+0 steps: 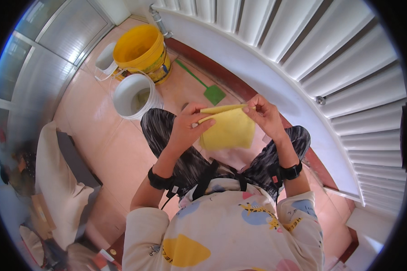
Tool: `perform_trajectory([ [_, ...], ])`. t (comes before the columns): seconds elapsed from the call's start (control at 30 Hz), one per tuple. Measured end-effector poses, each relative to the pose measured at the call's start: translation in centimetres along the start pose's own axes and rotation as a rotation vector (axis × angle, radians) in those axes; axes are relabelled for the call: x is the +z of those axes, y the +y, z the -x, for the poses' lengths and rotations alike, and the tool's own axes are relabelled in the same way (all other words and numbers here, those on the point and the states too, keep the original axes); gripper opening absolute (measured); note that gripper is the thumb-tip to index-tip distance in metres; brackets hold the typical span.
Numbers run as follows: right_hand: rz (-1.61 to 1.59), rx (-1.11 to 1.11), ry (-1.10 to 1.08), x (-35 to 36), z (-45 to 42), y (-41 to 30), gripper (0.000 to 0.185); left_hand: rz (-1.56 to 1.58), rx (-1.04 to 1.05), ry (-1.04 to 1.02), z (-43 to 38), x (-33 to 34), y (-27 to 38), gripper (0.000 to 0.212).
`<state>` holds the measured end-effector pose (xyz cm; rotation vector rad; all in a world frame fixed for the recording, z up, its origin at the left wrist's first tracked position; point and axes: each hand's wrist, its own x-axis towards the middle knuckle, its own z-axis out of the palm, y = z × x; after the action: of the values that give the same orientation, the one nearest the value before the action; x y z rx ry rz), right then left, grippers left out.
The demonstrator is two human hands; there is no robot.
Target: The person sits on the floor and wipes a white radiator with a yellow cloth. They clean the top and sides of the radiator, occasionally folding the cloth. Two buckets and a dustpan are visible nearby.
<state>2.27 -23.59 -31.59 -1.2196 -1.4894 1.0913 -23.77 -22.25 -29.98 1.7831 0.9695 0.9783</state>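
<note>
A folded yellow cloth [228, 130] hangs between my two hands, above the floor and between my knees. My left hand [191, 123] pinches its left top corner, thumb on the near layer and fingers behind. At the right top corner my right hand [263, 113] grips the cloth between thumb and fingertips. Two layers part slightly along the upper edge, and the lower part hangs loose. Black bands circle both wrists.
Ahead to the left stand a white bucket [135, 96], a large yellow bucket [140, 47] and a smaller white container [107, 59]. A green flyswatter [214, 94] lies by the wall. A white radiator [308, 50] runs along the right; a cloth-draped grey box [78, 159] sits left.
</note>
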Motion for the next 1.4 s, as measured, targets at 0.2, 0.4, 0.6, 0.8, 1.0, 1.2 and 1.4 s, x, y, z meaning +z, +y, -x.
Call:
perform_trajectory([
  [0.2,-0.160,-0.042,0.092,1.2,0.4,0.3,0.020,-0.001,0.089,-0.086,0.6,-0.5,0.6,0.023],
  [0.4,-0.107,-0.198,0.036,1.1,0.3,-0.5,0.012,0.272,0.029,-0.121,0.5,-0.3,0.4,0.022],
  [0.6,0.081,-0.316,-0.081,0.9,0.2,-0.5,0.013,0.350,0.003,-0.077,0.5,-0.6,0.5,0.025],
  [0.8,-0.060,-0.248,-0.010,1.7,0.6,-0.1,0.010,0.205,0.015,0.014,0.5,0.0,0.9,0.023],
  [1.0,-0.055,-0.022,0.116,3.1,0.8,-0.6,0.012,0.030,0.017,0.172,1.4,0.6,0.1,0.018],
  [1.2,-0.136,-0.037,0.170,3.4,0.8,-0.6,0.012,-0.045,0.166,0.267,0.8,0.7,0.7,0.019],
  [1.4,-0.497,0.002,0.279,4.3,0.2,-3.7,0.043,-0.088,0.168,0.328,0.1,0.6,1.7,0.021],
])
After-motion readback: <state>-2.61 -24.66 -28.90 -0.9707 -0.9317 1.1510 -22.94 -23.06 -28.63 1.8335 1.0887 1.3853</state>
